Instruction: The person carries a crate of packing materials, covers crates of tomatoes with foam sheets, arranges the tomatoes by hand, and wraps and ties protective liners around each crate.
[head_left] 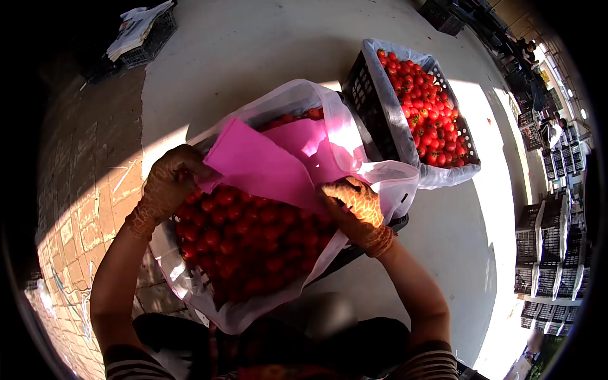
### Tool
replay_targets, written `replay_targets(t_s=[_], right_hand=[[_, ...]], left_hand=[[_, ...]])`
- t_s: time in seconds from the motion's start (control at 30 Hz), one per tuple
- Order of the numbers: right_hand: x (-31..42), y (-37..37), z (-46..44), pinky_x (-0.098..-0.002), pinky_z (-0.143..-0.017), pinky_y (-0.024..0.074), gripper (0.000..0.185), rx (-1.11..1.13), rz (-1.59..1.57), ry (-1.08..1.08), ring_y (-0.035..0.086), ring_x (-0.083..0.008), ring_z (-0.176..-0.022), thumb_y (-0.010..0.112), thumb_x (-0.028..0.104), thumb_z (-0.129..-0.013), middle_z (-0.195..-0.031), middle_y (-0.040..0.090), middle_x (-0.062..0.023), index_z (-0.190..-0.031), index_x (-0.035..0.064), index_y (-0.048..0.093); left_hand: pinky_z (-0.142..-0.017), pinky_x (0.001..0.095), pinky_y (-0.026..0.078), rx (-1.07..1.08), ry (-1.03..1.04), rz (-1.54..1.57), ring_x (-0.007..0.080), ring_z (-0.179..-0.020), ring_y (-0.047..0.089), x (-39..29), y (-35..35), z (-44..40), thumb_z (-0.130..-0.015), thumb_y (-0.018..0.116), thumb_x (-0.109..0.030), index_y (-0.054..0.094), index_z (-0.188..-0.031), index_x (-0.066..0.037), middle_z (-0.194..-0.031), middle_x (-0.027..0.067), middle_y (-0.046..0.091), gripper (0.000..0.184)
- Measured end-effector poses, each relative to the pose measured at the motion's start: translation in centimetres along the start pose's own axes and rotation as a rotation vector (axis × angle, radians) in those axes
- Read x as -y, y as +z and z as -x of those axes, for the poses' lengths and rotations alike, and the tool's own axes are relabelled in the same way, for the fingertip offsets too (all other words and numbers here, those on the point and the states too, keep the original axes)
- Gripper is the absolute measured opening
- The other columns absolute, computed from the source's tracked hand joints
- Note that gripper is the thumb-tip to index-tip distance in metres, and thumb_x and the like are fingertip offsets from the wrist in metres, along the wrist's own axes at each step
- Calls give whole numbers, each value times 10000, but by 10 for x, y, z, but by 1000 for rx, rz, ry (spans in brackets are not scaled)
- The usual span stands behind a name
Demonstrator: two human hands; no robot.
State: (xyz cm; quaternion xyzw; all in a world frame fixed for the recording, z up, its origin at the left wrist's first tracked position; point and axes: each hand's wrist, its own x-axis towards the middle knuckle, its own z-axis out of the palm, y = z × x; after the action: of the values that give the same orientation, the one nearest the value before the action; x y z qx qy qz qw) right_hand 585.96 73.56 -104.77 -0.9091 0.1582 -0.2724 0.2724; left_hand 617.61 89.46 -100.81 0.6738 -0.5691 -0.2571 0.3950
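Note:
Both hands wear orange-brown patterned gloves. My left hand (170, 187) pinches the left corner of a pink sheet (253, 158) over a crate of small red tomatoes (253, 244). At the sheet's right lower edge, my right hand (356, 212) has its fingers curled against the pink material. The sheet lies over the upper middle of the tomatoes, with a fold in it. A translucent white liner (301, 92) surrounds the tomatoes and hangs over the crate's rim.
Behind on the right stands a second lined crate (405, 136) full of tomatoes (430, 117). Papers (140, 28) lie on a black crate (149, 50) at the upper left. Stacked crates (548, 240) line the far right. Brick paving (85, 209) is on the left.

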Motion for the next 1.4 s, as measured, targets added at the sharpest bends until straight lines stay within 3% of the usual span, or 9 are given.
replay_targets(t_s=[0.2,0.5,0.57,0.7,0.77,0.83,0.9,1.2,1.4], right_hand=[[56,-9,35,-395,-794,469,334,719,144,-219,578,-251,-964,641,298,-762,-1062,601,-34,-1080,202,620],[44,-55,2,-434,-837,459,480,653,173,123,558,-298,-1012,672,439,-750,-1117,590,-80,-1123,148,596],[25,-56,-17,-444,-848,454,524,225,328,18,555,-328,-1002,683,450,-740,-1103,585,-109,-1130,115,586],[-6,-46,-69,-479,-980,360,798,-93,407,222,409,-407,-1188,717,469,-697,-1287,442,-224,-1291,25,421],[-25,-26,-107,-480,-1004,351,880,-105,430,294,355,-409,-1248,713,489,-692,-1356,367,-235,-1347,39,338],[-54,-5,-137,-502,-966,388,893,5,437,480,350,-400,-1269,700,460,-693,-1367,361,-231,-1388,99,272],[-77,4,-155,-443,-886,452,623,-12,462,551,568,-338,-1062,645,360,-750,-1181,576,-150,-1296,129,452],[-128,-9,-165,-314,-829,461,219,-96,170,493,631,-227,-899,651,189,-800,-957,676,-107,-996,95,679],[-115,1,-165,-365,-890,441,401,77,235,266,590,-295,-996,681,298,-775,-1049,624,-156,-1117,97,618]], left_hand=[[-1015,401,351,310,283,-755,251,-1113,493,22,-16,86,-595,672,-51,648,-758,-117,-999,34,606,177],[-1083,505,233,489,253,-893,390,-1316,247,-29,61,92,-728,678,-355,436,-1338,-183,-1399,156,318,678],[-1080,513,244,462,345,-812,387,-1323,247,-32,53,92,-731,685,-388,432,-1337,-166,-1410,168,294,693],[-1047,460,324,-554,-188,-562,382,-1286,319,16,-22,73,-800,650,-444,374,-1359,-69,-1402,194,305,728],[-1009,403,376,-484,-734,-199,305,-1220,421,73,-58,75,-880,548,-472,360,-1355,-25,-1345,176,404,679],[-953,357,427,-40,-867,916,216,-1117,510,84,-67,69,-932,412,-510,394,-1332,-19,-1255,146,505,634],[-837,298,492,-135,-788,951,169,-939,588,92,-60,65,-951,413,-451,503,-1245,-22,-1111,101,600,528],[-700,311,495,-260,-471,-335,198,-748,643,134,-67,76,-853,608,-288,659,-909,30,-832,127,674,327],[-725,341,495,-318,-868,-233,238,-751,644,73,-72,55,-791,661,-420,645,-857,27,-842,144,667,451]])
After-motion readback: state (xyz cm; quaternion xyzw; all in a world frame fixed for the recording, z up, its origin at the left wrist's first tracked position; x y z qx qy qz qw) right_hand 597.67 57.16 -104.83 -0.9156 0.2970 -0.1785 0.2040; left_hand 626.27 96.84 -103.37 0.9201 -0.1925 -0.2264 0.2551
